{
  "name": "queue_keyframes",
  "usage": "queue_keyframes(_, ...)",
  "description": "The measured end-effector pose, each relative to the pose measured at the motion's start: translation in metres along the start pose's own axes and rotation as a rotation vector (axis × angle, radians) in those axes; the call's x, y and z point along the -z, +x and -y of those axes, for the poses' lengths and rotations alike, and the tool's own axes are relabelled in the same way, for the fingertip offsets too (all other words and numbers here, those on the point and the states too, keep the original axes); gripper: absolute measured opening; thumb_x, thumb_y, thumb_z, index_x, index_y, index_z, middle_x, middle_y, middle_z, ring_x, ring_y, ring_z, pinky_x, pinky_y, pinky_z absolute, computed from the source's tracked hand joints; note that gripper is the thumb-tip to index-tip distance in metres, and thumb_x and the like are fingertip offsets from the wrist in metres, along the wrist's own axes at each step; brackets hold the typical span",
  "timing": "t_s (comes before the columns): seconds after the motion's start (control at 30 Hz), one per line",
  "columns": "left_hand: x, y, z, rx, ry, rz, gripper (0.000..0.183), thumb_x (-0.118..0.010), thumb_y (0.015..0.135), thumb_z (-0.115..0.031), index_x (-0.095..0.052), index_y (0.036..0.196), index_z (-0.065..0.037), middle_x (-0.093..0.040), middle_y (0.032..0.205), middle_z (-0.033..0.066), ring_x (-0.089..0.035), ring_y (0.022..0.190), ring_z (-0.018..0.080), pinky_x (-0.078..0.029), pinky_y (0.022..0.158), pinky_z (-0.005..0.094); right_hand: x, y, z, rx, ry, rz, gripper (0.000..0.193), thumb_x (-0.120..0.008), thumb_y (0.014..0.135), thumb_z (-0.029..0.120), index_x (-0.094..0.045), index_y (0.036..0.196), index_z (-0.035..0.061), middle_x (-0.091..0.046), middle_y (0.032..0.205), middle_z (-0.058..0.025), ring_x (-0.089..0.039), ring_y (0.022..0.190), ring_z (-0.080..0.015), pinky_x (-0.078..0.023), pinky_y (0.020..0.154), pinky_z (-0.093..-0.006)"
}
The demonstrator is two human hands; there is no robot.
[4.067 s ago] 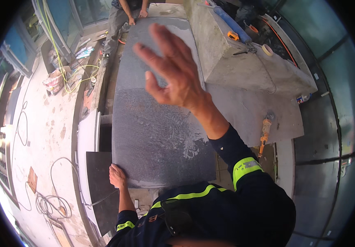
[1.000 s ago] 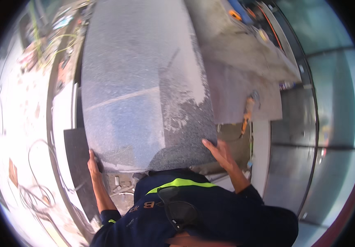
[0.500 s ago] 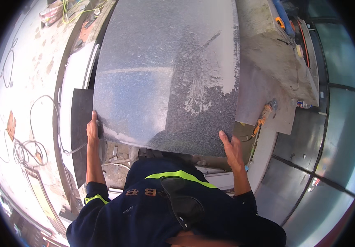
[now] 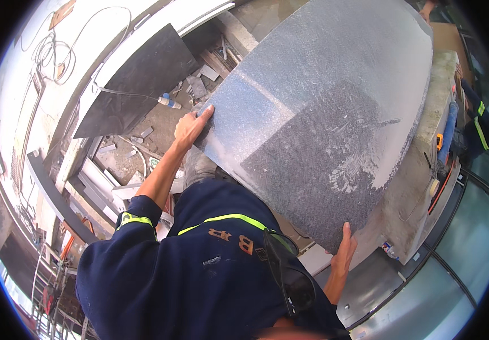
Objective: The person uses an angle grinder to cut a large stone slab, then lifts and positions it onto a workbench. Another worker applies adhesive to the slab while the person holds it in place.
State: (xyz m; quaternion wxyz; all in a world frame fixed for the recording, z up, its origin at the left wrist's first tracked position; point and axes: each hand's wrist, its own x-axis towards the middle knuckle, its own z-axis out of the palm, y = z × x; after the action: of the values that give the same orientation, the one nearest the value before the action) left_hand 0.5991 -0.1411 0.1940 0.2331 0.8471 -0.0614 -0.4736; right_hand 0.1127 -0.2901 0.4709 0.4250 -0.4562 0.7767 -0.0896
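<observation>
A large grey speckled stone slab fills the upper middle, its surface partly dusty and pale, with whitish smears on its right part. My left hand grips the slab's left edge, thumb on top and the other fingers mostly hidden beneath. Down at the near right corner, my right hand holds the slab's edge, its thumb pointing up along the side. The near edge of the slab lies close to my body. What supports its underside is hidden.
A co-worker in dark clothing with yellow bands is at the right, by a concrete-like block. A dark panel leans at the left, with a cable and a white-and-blue connector beside it. Rubble and offcuts litter the floor.
The slab and my hands now appear turned clockwise in view, the right hand lower. The view has swung too, bringing a co-worker in at the right and more floor at the left.
</observation>
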Motion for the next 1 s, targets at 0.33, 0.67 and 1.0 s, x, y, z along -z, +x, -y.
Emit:
queue_keyframes(0.33,-0.067,0.000,0.042,0.084,-0.144,0.033,0.105,-0.058,0.087,-0.090,-0.076,0.128,0.005,-0.076,0.123,0.0266,-0.072,0.121,0.0382,-0.051,0.105,0.0456,0.006,0.002,0.015,0.067,-0.108,-0.094,0.073,-0.067,0.103,0.054,-0.058,0.141,-0.0079,-0.070,0.106,-0.0153,-0.069,0.072,-0.0197,-0.044,0.040,-0.0318)
queue_keyframes(0.67,-0.118,0.032,0.063,0.071,-0.302,0.149,0.109,-0.062,0.087,-0.088,-0.072,0.134,0.010,-0.072,0.133,0.0283,-0.068,0.127,0.0364,-0.049,0.108,0.0436,-0.011,-0.038,0.044,0.140,-0.256,-0.223,0.074,-0.066,0.101,0.058,-0.058,0.145,-0.0017,-0.069,0.116,-0.0146,-0.069,0.083,-0.0221,-0.042,0.040,-0.0314)
queue_keyframes(1.0,-0.112,0.077,0.065,0.061,-0.353,0.267,0.109,-0.066,0.086,-0.087,-0.074,0.127,0.013,-0.074,0.129,0.0236,-0.069,0.119,0.0297,-0.051,0.102,0.0413,-0.039,-0.074,0.060,0.056,-0.297,-0.256,0.067,-0.066,0.103,0.056,-0.066,0.133,-0.0040,-0.071,0.103,-0.0112,-0.069,0.089,-0.0208,-0.047,0.045,-0.0339)
